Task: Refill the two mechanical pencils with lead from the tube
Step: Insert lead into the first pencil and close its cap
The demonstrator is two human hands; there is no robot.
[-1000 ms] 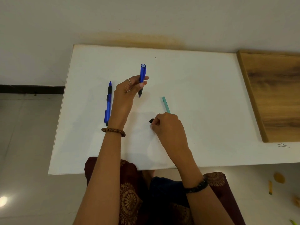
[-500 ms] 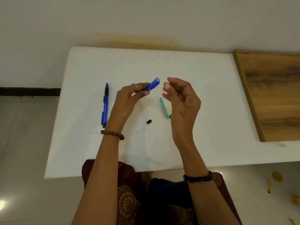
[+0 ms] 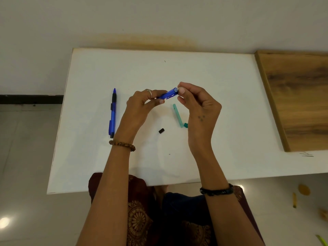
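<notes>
Head view, centre frame: left hand (image 3: 142, 105) grips a blue pencil (image 3: 168, 94); right hand (image 3: 198, 105) pinches at its open end. Likely feeding lead in. Next needs the black cap (image 3: 161, 131) refitted.

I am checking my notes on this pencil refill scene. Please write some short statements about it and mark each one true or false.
1. The left hand holds a blue pencil. True.
2. The second blue pencil lies to the right of the green lead tube. False: it lies on the white table left of both hands.
3. The right hand has its fingertips at the held pencil's open end. True.
4. The small black cap is on the held pencil. False: it lies on the table between the forearms.
5. The lead tube is in the right hand. False: it lies on the table.
</notes>
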